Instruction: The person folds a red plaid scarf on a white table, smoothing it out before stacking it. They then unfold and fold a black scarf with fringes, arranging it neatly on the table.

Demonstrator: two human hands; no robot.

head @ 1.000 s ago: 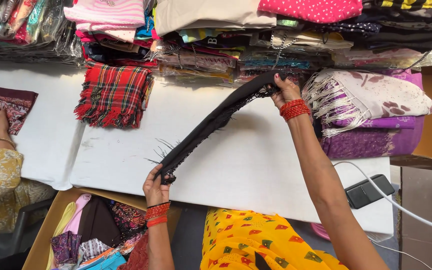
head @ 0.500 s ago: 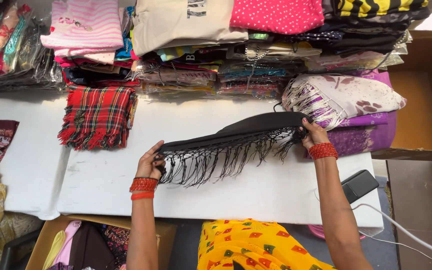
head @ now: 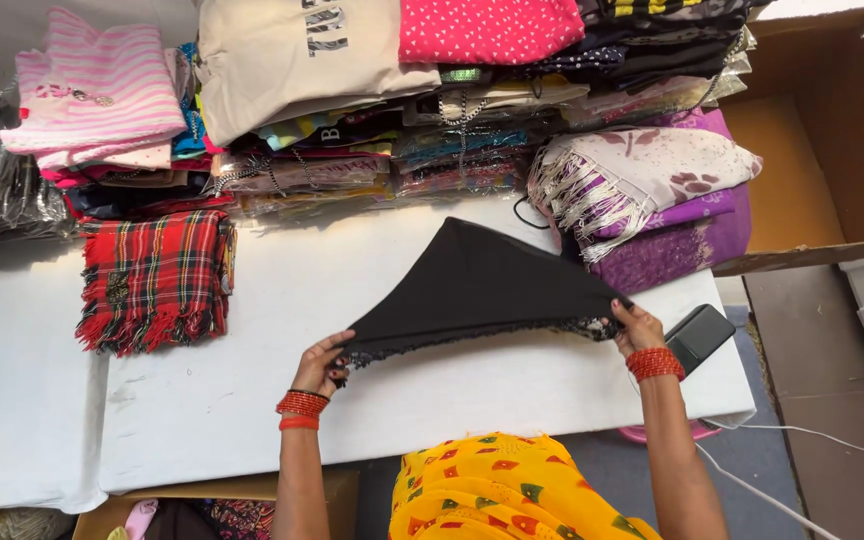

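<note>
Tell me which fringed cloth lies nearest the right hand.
The white and purple fringed scarf, just above the right hand; the red plaid one lies far left.

Looks like a clothing or textile shop, or its packing and sorting room. Beyond the fingertips (head: pixel 624 310) of the right hand (head: pixel 636 326), across a white worktable (head: pixel 512 400), tall stacks of folded garments (head: pixel 472 110): a pink striped top (head: pixel 92 95), a beige printed shirt (head: pixel 292 55), a pink dotted piece (head: pixel 487 28), many thin packets still in clear wrapping. Left of the left hand's (head: pixel 320 364) fingers, a red tartan scarf (head: pixel 152 280) with fringe; just past the right fingers, purple and white fringed shawls (head: pixel 652 190). Further right, an open cardboard carton (head: pixel 822 130); near the left wrist, another carton (head: pixel 192 515) filled with folded cloth. Stock everywhere, sorted in piles, no household furniture.
</note>
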